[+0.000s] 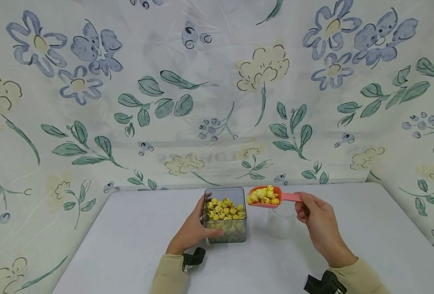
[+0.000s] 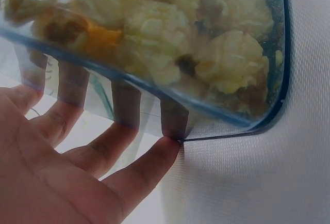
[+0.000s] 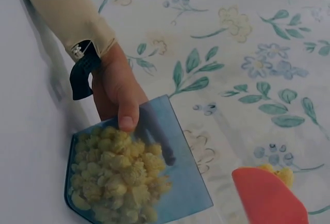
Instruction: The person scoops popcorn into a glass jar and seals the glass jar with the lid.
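My left hand (image 1: 191,233) holds a see-through grey square container (image 1: 235,234), thumb across its front and fingers along its left side. Yellow popcorn (image 1: 224,209) fills much of it. Through the clear wall, the left wrist view shows the fingers (image 2: 142,170) spread against the side. My right hand (image 1: 320,222) grips the handle of a coral-pink scoop (image 1: 291,197), which carries a heap of popcorn (image 1: 265,195) just right of the container. In the right wrist view the scoop (image 3: 270,198) shows partly, at the lower edge.
Below the scoop a clear, colourless cup (image 1: 278,224) stands on the white table (image 1: 136,228), partly overlapped by the scoop. A floral-printed sheet (image 1: 217,134) rises behind the table's far edge and along both sides.
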A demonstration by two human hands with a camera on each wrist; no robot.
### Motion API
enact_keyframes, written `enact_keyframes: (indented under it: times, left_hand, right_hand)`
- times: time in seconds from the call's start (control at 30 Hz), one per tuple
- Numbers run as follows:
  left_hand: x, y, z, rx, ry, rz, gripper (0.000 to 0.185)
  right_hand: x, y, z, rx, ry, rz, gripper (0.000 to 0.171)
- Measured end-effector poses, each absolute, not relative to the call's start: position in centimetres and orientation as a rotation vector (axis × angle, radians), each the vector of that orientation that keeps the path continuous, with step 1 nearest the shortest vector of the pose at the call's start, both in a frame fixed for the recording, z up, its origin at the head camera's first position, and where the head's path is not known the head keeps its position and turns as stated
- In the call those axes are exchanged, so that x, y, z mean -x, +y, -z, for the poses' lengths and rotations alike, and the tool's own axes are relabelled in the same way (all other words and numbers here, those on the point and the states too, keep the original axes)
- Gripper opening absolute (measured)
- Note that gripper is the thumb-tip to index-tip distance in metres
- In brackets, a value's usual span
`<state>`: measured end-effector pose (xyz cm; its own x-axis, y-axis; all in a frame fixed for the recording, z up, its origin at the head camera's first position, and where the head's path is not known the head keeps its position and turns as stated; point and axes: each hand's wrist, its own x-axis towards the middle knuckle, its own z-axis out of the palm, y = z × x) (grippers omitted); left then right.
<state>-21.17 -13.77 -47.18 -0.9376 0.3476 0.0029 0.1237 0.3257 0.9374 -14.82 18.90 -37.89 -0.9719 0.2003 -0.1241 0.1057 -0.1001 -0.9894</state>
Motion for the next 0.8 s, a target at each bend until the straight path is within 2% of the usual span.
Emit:
enact_keyframes:
  times: [0.8]
  left_hand:
    - [21.0,-13.8,46.9,-0.444,2.367,-1.675,0.126]
  right_hand:
    - [14.2,22.8,38.8,0.498,-2.074,-2.204,0.048]
